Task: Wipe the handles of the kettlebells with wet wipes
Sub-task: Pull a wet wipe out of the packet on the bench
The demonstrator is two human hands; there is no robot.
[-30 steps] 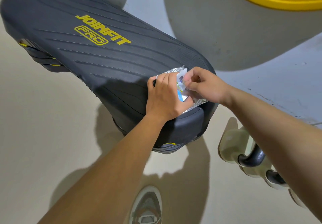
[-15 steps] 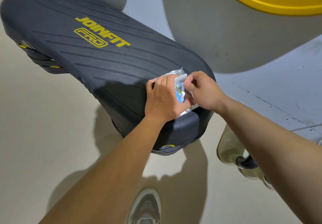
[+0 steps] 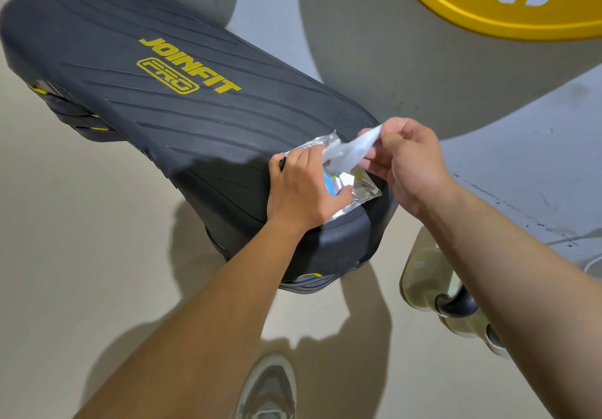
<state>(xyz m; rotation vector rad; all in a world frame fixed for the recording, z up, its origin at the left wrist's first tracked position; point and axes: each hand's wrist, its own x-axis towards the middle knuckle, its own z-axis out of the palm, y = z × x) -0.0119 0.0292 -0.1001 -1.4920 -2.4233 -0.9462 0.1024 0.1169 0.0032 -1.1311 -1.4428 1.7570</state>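
- Wet wipe (image 3: pixel 350 151): thin, limp, damp sheet, half drawn out of the foil pack (image 3: pixel 355 187); very light, no stiffness, likely to tear or string out a second sheet if yanked. Best held at the free upper corner, as now.
- Right hand (image 3: pixel 412 164): thumb and forefinger pressed together on the upper corner of the wipe, other fingers loosely curled; raised just above and right of the pack.
- Left hand (image 3: pixel 301 190): laid flat, fingers together, pressing the left part of the pack down against the bench (image 3: pixel 163 119); thumb tucked at the pack's near edge.
- Foil pack: crinkly, slick, light; would lift with the wipe if not pinned. Lies at the near right end of the bench, under the left hand and directly below the right.
- Lower end of the wipe inside the pack opening, between the two hands; not yet free.
- Kettlebell (image 3: pixel 423 285): pale body with dark curved handle (image 3: pixel 454 304), on the floor (image 3: pixel 81 239) near right, below the right forearm and well apart from both hands. Judged heavy, rigid, stable; handle smooth, fit to be wrapped with the wipe along its curve. Further bells partly hidden behind the forearm; number cannot be told.
- Handle wiping not yet begun, judged from the wipe being in the pack.
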